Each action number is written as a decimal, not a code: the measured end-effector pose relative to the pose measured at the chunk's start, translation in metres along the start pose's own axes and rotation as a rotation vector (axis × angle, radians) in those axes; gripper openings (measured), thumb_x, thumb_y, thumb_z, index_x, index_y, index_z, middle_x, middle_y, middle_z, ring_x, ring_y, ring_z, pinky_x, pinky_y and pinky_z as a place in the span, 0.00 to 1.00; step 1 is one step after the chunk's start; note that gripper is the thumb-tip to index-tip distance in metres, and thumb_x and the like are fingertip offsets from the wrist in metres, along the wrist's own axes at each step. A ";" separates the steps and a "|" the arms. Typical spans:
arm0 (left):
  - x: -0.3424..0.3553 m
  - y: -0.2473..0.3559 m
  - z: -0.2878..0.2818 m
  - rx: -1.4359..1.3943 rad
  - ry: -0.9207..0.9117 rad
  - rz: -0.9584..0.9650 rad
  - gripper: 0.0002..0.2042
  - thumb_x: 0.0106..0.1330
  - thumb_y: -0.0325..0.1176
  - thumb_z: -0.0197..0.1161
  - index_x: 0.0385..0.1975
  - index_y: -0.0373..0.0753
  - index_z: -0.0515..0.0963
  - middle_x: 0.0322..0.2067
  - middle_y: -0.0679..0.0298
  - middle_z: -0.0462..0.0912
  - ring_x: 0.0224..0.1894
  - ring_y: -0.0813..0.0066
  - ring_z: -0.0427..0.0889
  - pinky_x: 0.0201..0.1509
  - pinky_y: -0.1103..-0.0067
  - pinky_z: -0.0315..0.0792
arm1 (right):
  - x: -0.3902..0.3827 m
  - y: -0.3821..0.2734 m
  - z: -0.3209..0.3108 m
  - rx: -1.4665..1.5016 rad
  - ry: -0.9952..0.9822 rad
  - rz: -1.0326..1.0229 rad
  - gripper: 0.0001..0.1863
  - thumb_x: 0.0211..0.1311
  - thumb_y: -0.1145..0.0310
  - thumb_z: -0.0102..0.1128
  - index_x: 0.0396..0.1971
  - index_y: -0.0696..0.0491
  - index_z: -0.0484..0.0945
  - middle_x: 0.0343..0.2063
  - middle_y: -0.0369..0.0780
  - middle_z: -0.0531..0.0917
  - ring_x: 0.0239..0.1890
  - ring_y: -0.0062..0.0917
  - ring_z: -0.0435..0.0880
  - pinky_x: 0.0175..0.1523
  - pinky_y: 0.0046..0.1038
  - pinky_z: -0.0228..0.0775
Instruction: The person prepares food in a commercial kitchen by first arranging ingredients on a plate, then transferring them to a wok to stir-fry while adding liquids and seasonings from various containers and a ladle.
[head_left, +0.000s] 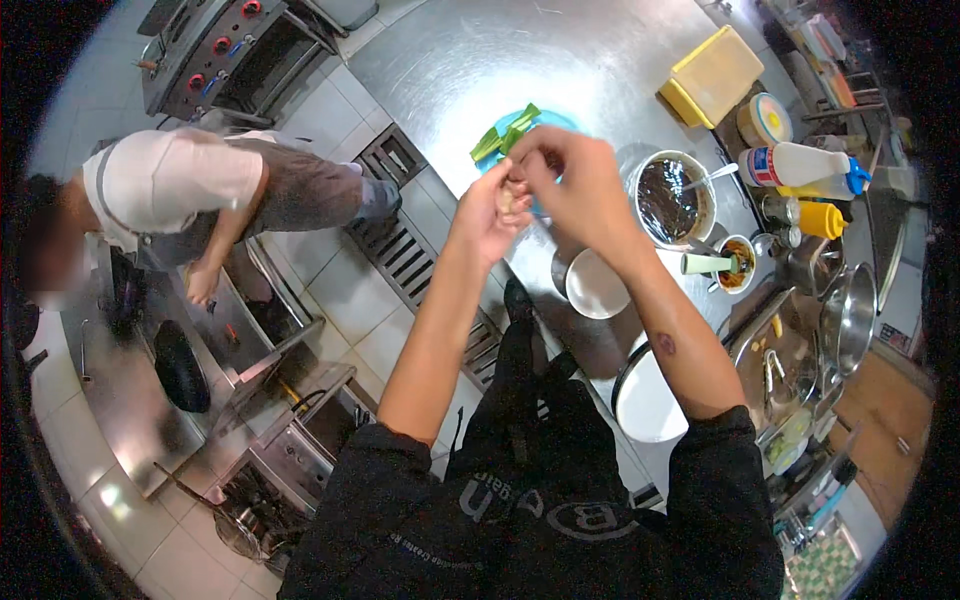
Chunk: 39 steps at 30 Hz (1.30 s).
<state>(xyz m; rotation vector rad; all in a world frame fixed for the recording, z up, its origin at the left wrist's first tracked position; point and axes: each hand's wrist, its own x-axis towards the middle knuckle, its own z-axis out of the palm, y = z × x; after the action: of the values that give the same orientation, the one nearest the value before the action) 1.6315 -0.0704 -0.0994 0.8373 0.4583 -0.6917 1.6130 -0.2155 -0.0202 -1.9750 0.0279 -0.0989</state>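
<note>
Steel worktop (430,70): one blue plate (560,118) with greens (504,133); one dark-filled bowl (706,220) to its right. Near the plate, left hand (487,217) half-curled, right hand (572,180) pinched; contents indeterminable.

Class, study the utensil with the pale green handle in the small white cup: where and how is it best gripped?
Probably by the pale green handle, pinched from above, approaching from the person's left: its broad free end juts that way, past the small white cup and clear of the orange-brown contents.
</note>
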 end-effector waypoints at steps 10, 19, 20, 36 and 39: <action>0.026 0.026 0.008 1.623 0.461 0.716 0.11 0.65 0.38 0.62 0.45 0.46 0.81 0.28 0.56 0.83 0.33 0.54 0.83 0.37 0.63 0.74 | 0.047 0.112 0.034 -0.446 0.052 0.090 0.06 0.53 0.72 0.61 0.29 0.55 0.85 0.29 0.48 0.85 0.32 0.42 0.85 0.41 0.39 0.77; 0.031 0.008 -0.002 1.727 0.372 0.750 0.12 0.61 0.35 0.65 0.44 0.43 0.83 0.36 0.59 0.84 0.39 0.56 0.83 0.42 0.63 0.76 | 0.046 0.092 0.036 -0.494 -0.027 0.171 0.08 0.51 0.67 0.66 0.33 0.50 0.83 0.34 0.42 0.81 0.39 0.40 0.83 0.44 0.41 0.75; 0.033 0.007 0.000 1.729 0.362 0.752 0.12 0.61 0.35 0.65 0.44 0.43 0.83 0.36 0.59 0.84 0.39 0.56 0.83 0.42 0.63 0.76 | 0.047 0.103 0.038 -0.496 0.008 0.124 0.07 0.51 0.67 0.66 0.31 0.51 0.82 0.34 0.43 0.81 0.38 0.41 0.83 0.43 0.42 0.75; -0.006 0.047 0.005 0.267 -0.036 0.198 0.10 0.70 0.33 0.55 0.45 0.35 0.76 0.22 0.70 0.74 0.22 0.82 0.70 0.24 0.84 0.66 | 0.039 0.049 -0.044 -0.104 0.094 0.114 0.08 0.57 0.73 0.62 0.36 0.56 0.83 0.26 0.35 0.85 0.29 0.15 0.80 0.37 0.21 0.73; -0.036 0.023 -0.018 -0.170 -0.218 -0.028 0.14 0.73 0.35 0.51 0.48 0.30 0.73 0.28 0.66 0.77 0.25 0.80 0.73 0.29 0.83 0.71 | -0.008 -0.003 -0.036 0.117 0.000 -0.026 0.06 0.56 0.72 0.61 0.32 0.55 0.85 0.27 0.37 0.86 0.32 0.21 0.84 0.38 0.26 0.74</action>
<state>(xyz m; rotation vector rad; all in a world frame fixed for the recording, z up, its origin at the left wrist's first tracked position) 1.6218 -0.0321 -0.0757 0.5887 0.3276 -0.7500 1.6024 -0.2472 -0.0038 -1.8587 -0.0043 -0.1148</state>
